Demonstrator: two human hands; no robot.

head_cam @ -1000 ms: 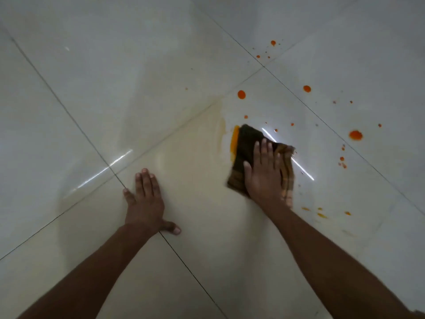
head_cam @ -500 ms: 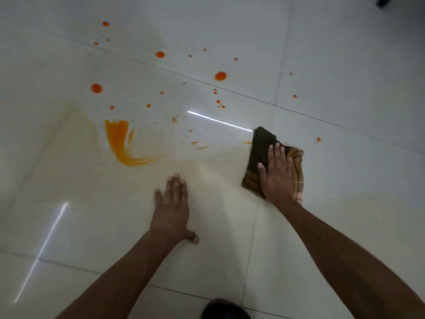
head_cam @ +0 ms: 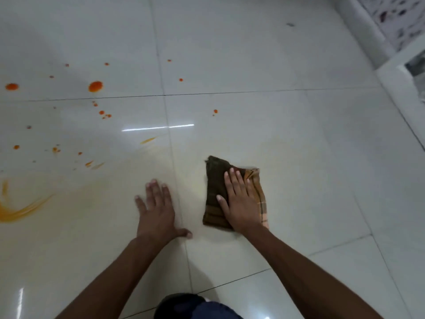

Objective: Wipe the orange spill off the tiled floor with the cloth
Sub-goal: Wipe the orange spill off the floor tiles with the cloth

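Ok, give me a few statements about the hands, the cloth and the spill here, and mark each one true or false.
1. The right hand lies flat on the cloth. True.
2. The left hand grips the cloth. False: it rests flat on the tiled floor, apart from the cloth.
3. The largest orange drop lies to the right of the cloth. False: it lies to the cloth's left and farther off.
4. An orange smear shows at the left edge of the view. True.
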